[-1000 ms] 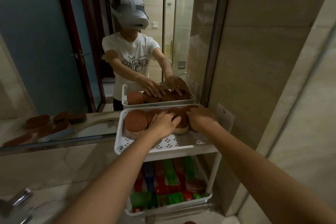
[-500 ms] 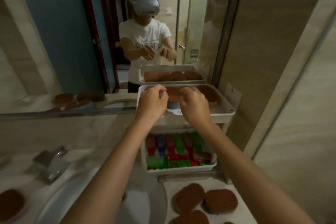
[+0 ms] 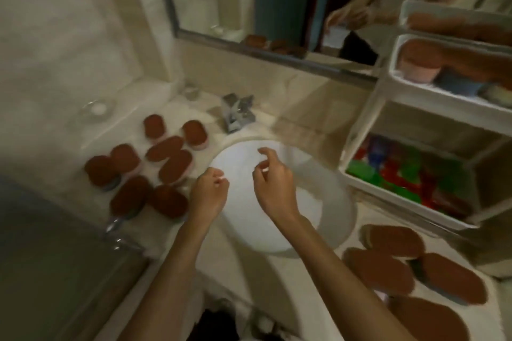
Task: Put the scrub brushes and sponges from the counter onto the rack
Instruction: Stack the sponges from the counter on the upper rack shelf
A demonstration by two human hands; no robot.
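Several brown oval scrub brushes (image 3: 174,166) lie on the counter left of the sink. More brown brushes (image 3: 393,241) lie on the counter at the lower right. The white rack (image 3: 368,108) stands at the right; its upper shelf holds brown brushes (image 3: 421,57), its lower shelf (image 3: 388,191) holds red and green sponges. Both hands hover over the white sink basin (image 3: 327,227), holding nothing. My left hand (image 3: 207,194) has its fingers curled loosely. My right hand (image 3: 274,185) has its fingers apart. The picture is blurred.
A chrome tap (image 3: 238,113) stands behind the basin. A mirror (image 3: 277,8) runs along the wall above the counter. A small glass dish (image 3: 97,109) sits at the far left. A dark surface (image 3: 41,257) fills the lower left.
Both hands have left the rack's upper shelf and come down over the sink, empty. The view has swung down and left to the counter.
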